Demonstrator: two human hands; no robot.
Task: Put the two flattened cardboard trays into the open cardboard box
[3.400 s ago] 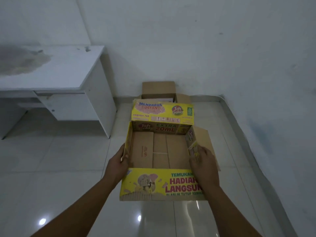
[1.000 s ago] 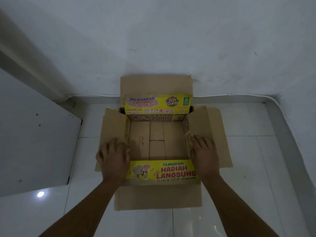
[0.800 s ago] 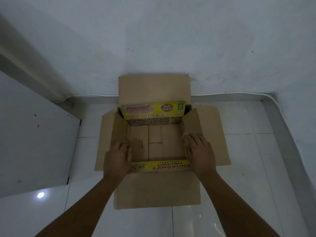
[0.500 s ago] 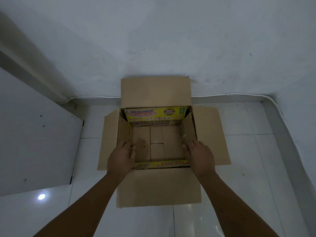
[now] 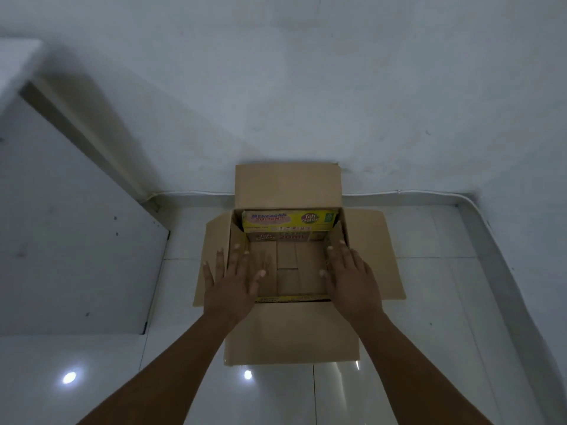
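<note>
A brown cardboard box (image 5: 291, 332) stands on the floor against the wall with its four flaps spread open. Inside it sits a yellow printed cardboard tray (image 5: 288, 220), with its far wall upright and its brown floor showing. I cannot tell whether a second tray lies under it. My left hand (image 5: 233, 283) hovers with fingers spread over the box's left rim. My right hand (image 5: 349, 280) is flat and spread over the right rim. Neither hand holds anything.
The white side panel of a desk (image 5: 76, 246) stands close on the left. A white wall (image 5: 276, 87) rises right behind the box, and another wall closes the right side. The glossy tiled floor (image 5: 429, 332) surrounds the box.
The tray went down into the box with both hands on its sides. Since half a second ago both hands have let go and lifted, fingers spreading.
</note>
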